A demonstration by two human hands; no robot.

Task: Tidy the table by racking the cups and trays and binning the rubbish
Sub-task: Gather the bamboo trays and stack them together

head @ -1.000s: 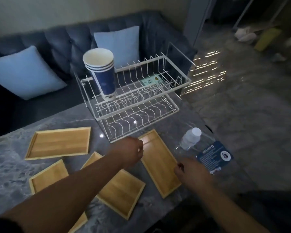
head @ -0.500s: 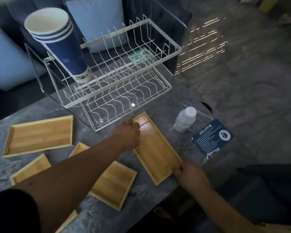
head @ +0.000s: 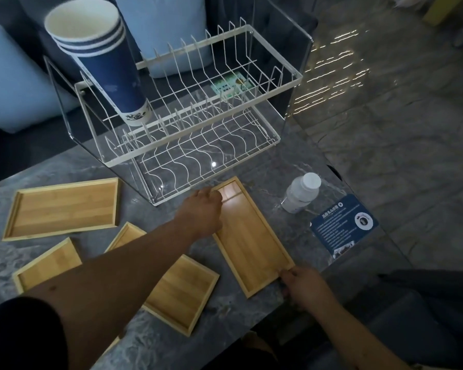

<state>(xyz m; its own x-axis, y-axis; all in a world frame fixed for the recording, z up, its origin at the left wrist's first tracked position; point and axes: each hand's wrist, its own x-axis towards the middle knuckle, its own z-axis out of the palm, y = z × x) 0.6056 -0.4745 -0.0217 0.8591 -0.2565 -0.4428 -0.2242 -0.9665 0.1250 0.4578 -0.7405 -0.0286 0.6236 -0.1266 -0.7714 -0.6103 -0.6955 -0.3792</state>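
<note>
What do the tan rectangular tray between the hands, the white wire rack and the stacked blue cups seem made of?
Tan rectangular tray: probably bamboo, satin; strip grain, soft glare. White wire rack: likely painted metal; thin rods. Stacked blue cups: probably paper; matte walls, rolled white rims.

I can't make out any wording from here. The blue card (head: 344, 225) carries white print and a round emblem; the green card (head: 231, 82), seen through the wire rack (head: 298, 80), is printed too, both too small to read.
</note>
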